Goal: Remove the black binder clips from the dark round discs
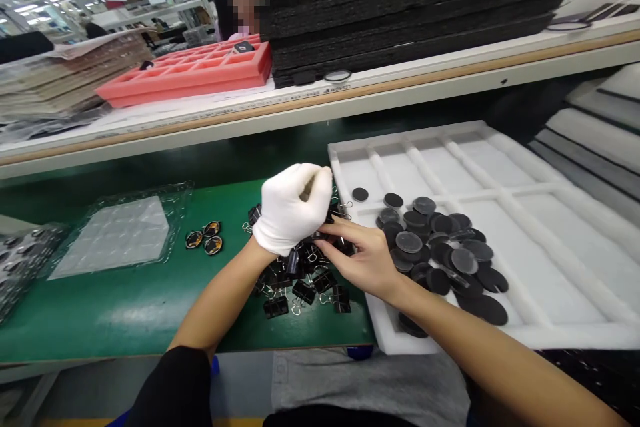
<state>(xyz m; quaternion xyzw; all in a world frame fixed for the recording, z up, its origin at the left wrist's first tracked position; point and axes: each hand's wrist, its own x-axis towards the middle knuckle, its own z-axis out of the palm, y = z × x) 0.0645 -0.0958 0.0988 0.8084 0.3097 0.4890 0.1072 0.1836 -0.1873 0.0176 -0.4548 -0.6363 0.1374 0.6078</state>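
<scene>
Your long green table (pixel 125 310) has the big white tray (pixel 560 220) at its right side, maybe so the tray walls stop the heap of dark round discs (pixel 441 253) from sliding off. Your bare right hand (pixel 367 257) has its thumb and finger close together, and your gloved left hand (pixel 297 203) is curled just beside it, both at the pile of black clips (pixel 304 291), but I can't tell what either one pinches.

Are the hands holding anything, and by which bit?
I can't tell: the gloved left hand and bare right hand are close together over black binder clips, hiding any hold.
</scene>
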